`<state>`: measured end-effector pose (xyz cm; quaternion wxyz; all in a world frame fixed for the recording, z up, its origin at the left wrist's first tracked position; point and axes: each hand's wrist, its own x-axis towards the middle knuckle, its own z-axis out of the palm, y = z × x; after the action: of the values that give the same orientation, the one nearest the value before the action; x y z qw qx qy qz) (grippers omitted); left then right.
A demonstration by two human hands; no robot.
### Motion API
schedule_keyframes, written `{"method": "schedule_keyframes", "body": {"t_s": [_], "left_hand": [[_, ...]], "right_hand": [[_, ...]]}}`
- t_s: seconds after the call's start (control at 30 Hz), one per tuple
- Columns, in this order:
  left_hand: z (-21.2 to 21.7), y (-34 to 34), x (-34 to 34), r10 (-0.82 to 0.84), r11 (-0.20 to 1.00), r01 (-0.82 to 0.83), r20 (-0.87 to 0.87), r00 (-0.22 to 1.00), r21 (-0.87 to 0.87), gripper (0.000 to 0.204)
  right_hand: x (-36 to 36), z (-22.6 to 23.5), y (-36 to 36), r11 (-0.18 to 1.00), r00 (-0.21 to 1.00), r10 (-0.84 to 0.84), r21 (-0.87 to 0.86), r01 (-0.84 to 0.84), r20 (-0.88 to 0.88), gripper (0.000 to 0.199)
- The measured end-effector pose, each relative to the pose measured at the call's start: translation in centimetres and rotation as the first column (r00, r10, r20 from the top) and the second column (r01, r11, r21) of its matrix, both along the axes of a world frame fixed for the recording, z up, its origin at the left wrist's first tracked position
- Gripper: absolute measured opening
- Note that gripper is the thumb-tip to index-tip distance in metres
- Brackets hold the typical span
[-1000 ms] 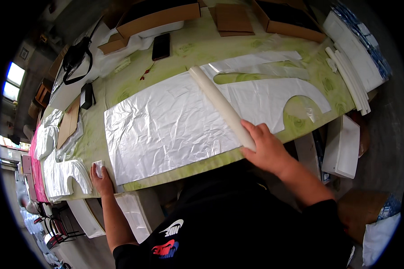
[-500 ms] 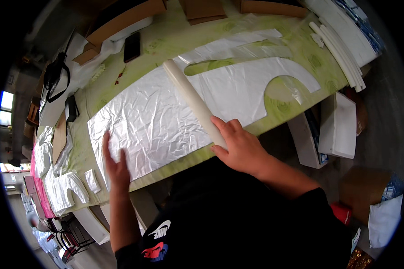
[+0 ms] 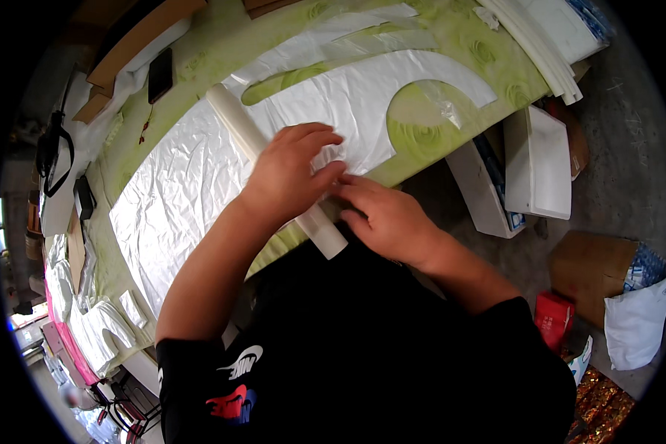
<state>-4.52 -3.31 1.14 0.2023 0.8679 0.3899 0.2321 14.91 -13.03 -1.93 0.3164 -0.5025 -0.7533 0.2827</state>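
A cream-white tube [image 3: 233, 122] lies slantwise over a crinkled silvery-white plastic sheet [image 3: 174, 185], its near end jutting past the table edge toward my body. My left hand [image 3: 288, 174] reaches across the tube's middle, hiding part of it. Its fingers are bent, with a gap between them and the thumb. Just right of the tube, my right hand [image 3: 392, 222] has curled fingers, their tips meeting the left thumb. Whatever lies between those right fingertips is hidden. The sheet has a curved cut-out on its right side.
A green patterned cloth [image 3: 518, 59] covers the table. At the back left are a dark phone [image 3: 160, 75] and a cardboard box [image 3: 137, 44]. White rolls [image 3: 536, 52] lie far right. Below the right edge are white open boxes [image 3: 544, 163] and a brown carton [image 3: 588, 274].
My left hand has moved right from the sheet's left part onto the tube. My right hand has let go of the tube and now sits beside it. The view has shifted.
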Motion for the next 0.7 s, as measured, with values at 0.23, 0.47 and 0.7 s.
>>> {"method": "schedule_keyframes", "body": {"t_s": [0.23, 0.47, 0.7], "left_hand": [[-1.3, 1.8, 4.9, 0.063, 0.936, -0.148, -0.263, 0.963, -0.318, 0.025], [-1.6, 2.3, 5.1, 0.072, 0.929, -0.158, -0.257, 0.964, -0.333, 0.020], [-0.2, 1.7, 5.8, 0.072, 0.916, -0.185, -0.308, 0.949, -0.356, 0.022]], "right_hand": [[1.1, -0.2, -1.4, 0.986, 0.982, 0.018, -0.157, -0.048, -0.188, 0.029], [3.2, -1.1, -1.6, 0.994, 0.947, -0.106, -0.057, 0.093, -0.303, 0.026], [3.7, -1.5, 0.2, 0.996, 0.945, -0.074, 0.027, 0.087, -0.319, 0.025]]}}
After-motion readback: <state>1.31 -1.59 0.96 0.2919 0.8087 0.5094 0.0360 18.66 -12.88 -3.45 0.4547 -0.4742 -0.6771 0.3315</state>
